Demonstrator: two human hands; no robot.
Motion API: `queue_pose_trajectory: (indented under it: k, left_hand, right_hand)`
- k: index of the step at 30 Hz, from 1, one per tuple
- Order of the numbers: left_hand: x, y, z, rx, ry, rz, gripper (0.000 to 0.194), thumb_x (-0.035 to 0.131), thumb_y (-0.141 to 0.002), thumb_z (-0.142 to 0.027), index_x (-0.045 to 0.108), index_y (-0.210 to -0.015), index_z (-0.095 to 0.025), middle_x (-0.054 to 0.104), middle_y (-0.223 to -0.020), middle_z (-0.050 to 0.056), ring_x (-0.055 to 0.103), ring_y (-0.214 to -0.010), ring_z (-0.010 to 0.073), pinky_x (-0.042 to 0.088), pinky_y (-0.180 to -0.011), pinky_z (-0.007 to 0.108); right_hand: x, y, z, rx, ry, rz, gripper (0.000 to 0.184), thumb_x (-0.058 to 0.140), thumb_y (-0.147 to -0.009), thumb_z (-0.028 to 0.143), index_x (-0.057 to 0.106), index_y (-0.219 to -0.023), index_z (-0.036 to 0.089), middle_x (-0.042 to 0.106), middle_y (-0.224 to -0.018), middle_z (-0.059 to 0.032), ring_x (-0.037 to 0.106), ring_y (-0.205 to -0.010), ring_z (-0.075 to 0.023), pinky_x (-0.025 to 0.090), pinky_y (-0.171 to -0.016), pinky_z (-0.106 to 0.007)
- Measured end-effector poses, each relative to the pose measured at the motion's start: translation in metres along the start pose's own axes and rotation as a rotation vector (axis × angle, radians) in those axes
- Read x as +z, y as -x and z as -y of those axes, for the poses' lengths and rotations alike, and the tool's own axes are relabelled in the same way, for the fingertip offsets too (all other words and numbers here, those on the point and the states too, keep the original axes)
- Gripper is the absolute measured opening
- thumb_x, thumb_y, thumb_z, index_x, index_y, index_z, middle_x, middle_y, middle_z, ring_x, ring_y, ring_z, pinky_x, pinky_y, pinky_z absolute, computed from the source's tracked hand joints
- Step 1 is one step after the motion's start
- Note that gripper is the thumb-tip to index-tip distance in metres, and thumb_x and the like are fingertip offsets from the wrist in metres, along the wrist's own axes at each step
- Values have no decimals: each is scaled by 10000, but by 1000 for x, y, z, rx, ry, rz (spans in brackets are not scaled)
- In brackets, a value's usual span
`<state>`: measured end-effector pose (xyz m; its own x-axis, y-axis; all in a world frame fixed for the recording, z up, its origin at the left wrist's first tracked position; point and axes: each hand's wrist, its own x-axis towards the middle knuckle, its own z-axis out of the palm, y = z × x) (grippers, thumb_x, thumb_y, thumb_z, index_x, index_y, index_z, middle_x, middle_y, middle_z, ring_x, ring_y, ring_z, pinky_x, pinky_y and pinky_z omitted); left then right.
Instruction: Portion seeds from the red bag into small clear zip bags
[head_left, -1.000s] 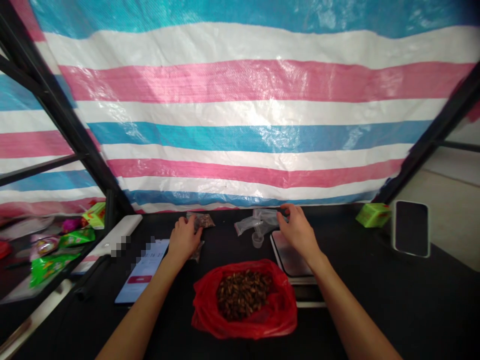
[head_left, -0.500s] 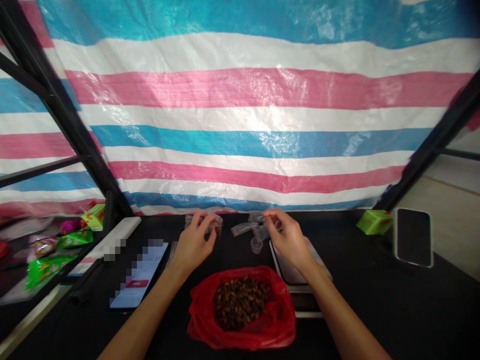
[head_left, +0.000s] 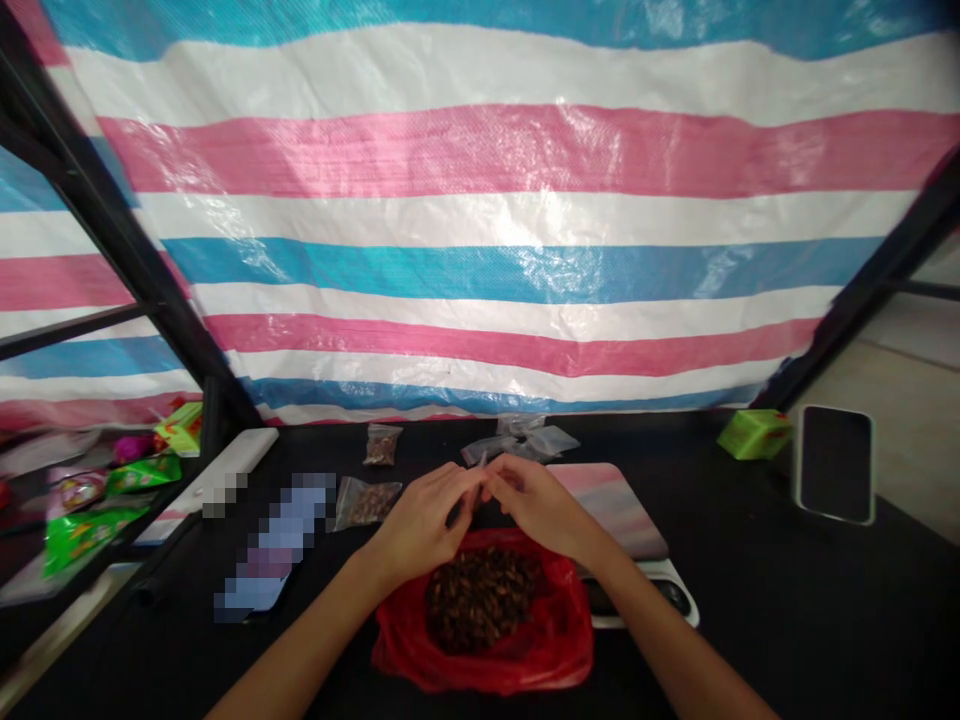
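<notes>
My left hand (head_left: 424, 522) and my right hand (head_left: 532, 505) meet in the middle of the black table, just above a red plastic bag (head_left: 480, 668). Their fingertips pinch a small thin item (head_left: 472, 490), too small to identify. The red bag lies open, full of brown dried pieces (head_left: 480, 600). Beyond my left hand lie small clear bags of the same brown pieces (head_left: 382, 445) (head_left: 366, 503). Empty clear plastic bags (head_left: 519, 441) sit farther back, beyond my fingers. A flat digital scale (head_left: 611, 505) lies just right of my right hand, its shiny top reflecting pink.
A blurred phone (head_left: 274, 545) lies left of the hands, and a white bar (head_left: 232, 475) runs along the table's left edge. A green box (head_left: 754, 435) and a dark tablet (head_left: 836, 465) stand at the right. Snack packets (head_left: 94, 490) lie on a lower shelf at the left.
Both hands have moved from the back of the table toward me and come together above the red bag. The filled clear bags now lie free, and the small cup no longer shows.
</notes>
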<state>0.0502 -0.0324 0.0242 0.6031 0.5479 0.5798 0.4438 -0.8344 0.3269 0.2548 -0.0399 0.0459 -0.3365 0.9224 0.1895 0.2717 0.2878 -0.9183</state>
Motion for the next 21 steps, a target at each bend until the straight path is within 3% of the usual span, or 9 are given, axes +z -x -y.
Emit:
queue_pose_trajectory:
  k: [3,6,11,13,16,20,21]
  left_hand:
    - [-2,1,2,105,-149,67,428,498,-939,-50,527,-1335,-210,711,-1077,73,651,-950,215,546,-857,362]
    - [-3,1,4,183,-239,99,454,498,-928,-29,516,-1347,-203,713,-1065,74,649,-946,222,539,-836,368]
    - [-5,0,2,214,-267,120,423,491,-903,-5,529,-1274,-204,702,-1029,68,632,-911,226,515,-804,369]
    - [-6,1,-1,125,-165,131,396,498,-870,2,530,-1196,-219,675,-998,57,618,-898,215,498,-804,359]
    - [-10,2,-4,-127,190,144,341,527,-832,-33,450,-1099,-231,606,-961,29,582,-856,180,474,-761,310]
    - [-14,-1,-4,-361,636,207,80,462,-1001,-235,390,-1035,-231,523,-870,-20,499,-758,132,413,-691,257]
    - [-14,-2,-3,-398,694,231,98,463,-1022,-304,406,-1013,-225,497,-840,-32,470,-732,125,390,-670,248]
  right_hand:
    - [-4,-1,-1,32,66,11,308,524,-991,314,664,-755,172,690,-783,-36,620,-749,-176,454,-711,-282]
    - [-6,-1,-2,24,-5,45,250,555,-968,300,686,-802,168,704,-815,-31,626,-784,-177,459,-742,-277]
    - [-9,-1,-3,29,-54,31,224,608,-944,317,705,-817,161,703,-805,-18,612,-759,-165,449,-709,-264]
    - [-10,-1,-2,23,-70,34,214,619,-936,296,714,-800,162,712,-802,-20,628,-768,-167,461,-723,-264]
    - [-10,0,1,15,-100,62,231,609,-952,312,738,-829,164,737,-827,-34,661,-798,-178,491,-765,-278]
    - [-6,1,0,30,-84,81,252,634,-948,378,734,-853,167,725,-792,-26,627,-714,-159,472,-676,-264]
    - [-4,2,0,26,-74,90,254,640,-944,384,734,-851,167,718,-780,-21,609,-693,-152,457,-652,-257]
